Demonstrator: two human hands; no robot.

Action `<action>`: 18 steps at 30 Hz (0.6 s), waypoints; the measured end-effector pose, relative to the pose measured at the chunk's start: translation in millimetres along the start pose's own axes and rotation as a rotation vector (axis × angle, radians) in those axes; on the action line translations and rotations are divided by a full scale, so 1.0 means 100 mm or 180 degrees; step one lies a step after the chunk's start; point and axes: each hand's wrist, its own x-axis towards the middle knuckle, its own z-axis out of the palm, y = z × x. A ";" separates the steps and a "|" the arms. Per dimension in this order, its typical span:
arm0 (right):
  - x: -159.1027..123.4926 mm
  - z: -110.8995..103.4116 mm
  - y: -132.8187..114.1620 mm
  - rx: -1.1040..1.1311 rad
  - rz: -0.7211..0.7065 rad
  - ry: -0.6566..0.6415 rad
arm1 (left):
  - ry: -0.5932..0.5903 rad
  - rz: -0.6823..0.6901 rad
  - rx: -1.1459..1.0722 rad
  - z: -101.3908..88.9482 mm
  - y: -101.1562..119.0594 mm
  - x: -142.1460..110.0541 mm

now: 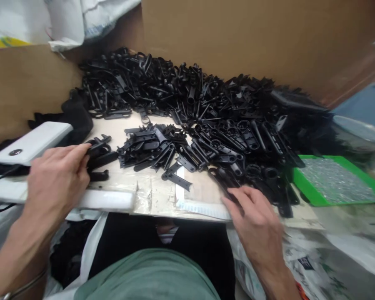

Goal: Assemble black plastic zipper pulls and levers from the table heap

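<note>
- brown cardboard panels point(256, 37) stand behind the pale work surface point(156, 191), with white plastic sheeting point(65, 21) over the panel at the upper left.
- small central heap of thin black plastic pieces with forked ends point(150, 143): it lies mid-surface and serves as the landmark below.
- behind the heap, a broad, tall mound of black plastic parts point(162, 83) runs along the cardboard.
- right of the heap, long black plastic parts with ring-shaped ends point(228, 141) spread towards the near edge.
- left hand point(58, 179): left of the heap, palm down, its fingertips at a small cluster of glossy black parts point(101, 154); whether finger and thumb are closed on one cannot be told.
- right hand point(259, 221): nearer the edge and right of the heap, thumb and forefinger clamped on a slim, dark black strip point(220, 181).
- far left of the heap, a white rectangular device with rounded corners point(34, 141) lies beside the left hand.
- far right of the heap, a shallow bright green tray point(309, 191) holds small, clear, shiny bits point(339, 179).
</note>
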 end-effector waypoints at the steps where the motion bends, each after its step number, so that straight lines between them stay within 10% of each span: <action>1: -0.01 0.01 0.02 -0.0048 0.0017 -0.0061 | -0.0091 -0.0020 0.0113 0.03 -0.04 0.05; 5: 0.07 0.02 0.09 0.0941 0.0505 -0.0206 | -0.0043 -0.0024 0.0260 0.06 -0.02 0.11; 10: 0.24 -0.09 0.13 0.2060 0.0949 -0.0623 | 0.0519 0.0385 -0.0808 -0.10 0.53 -0.12; 18: 0.37 -0.02 -0.31 0.2642 -0.0394 -0.0961 | -0.3055 -0.0888 -0.4036 0.04 1.33 -0.40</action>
